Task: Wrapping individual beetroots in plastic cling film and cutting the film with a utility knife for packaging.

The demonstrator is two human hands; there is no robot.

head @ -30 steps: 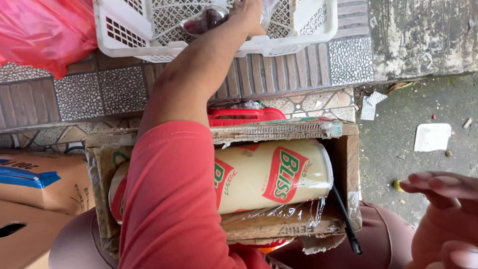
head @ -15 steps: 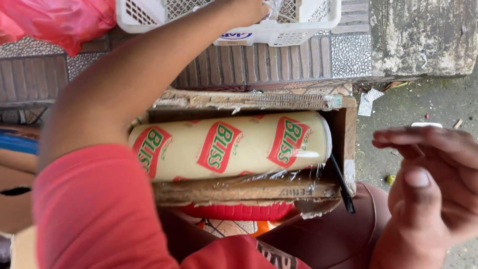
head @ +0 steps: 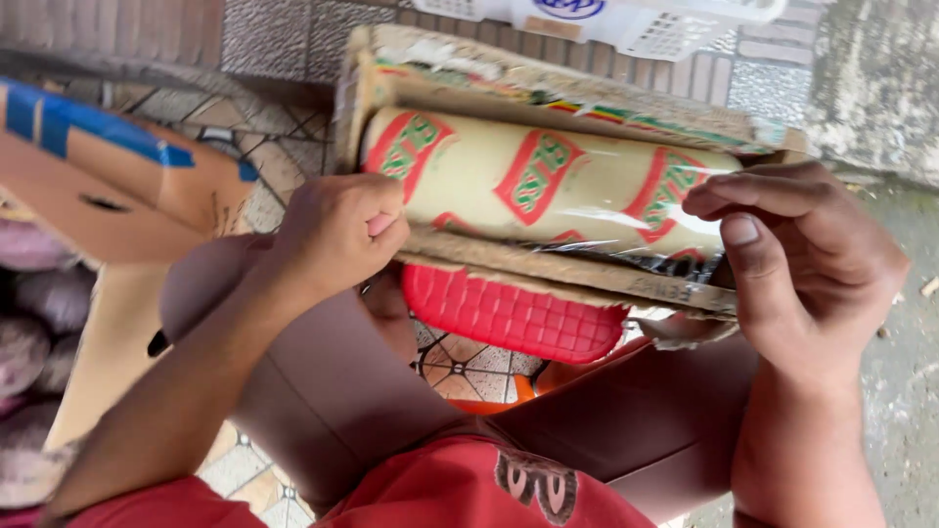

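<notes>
The left hand (head: 337, 235) had come back from the basket (head: 626, 20) and closed its fingers on the box (head: 548, 269); the right hand (head: 802, 264) pinched the roll (head: 548, 181).

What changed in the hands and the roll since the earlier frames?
The left hand came back from the white basket and now pinches at the left end of the plastic wrap roll. The right hand moved in onto its right end. The roll stays in its cardboard box.

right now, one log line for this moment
left hand: fist at film roll end | right hand: pinching film edge | roll: in cardboard box
</notes>
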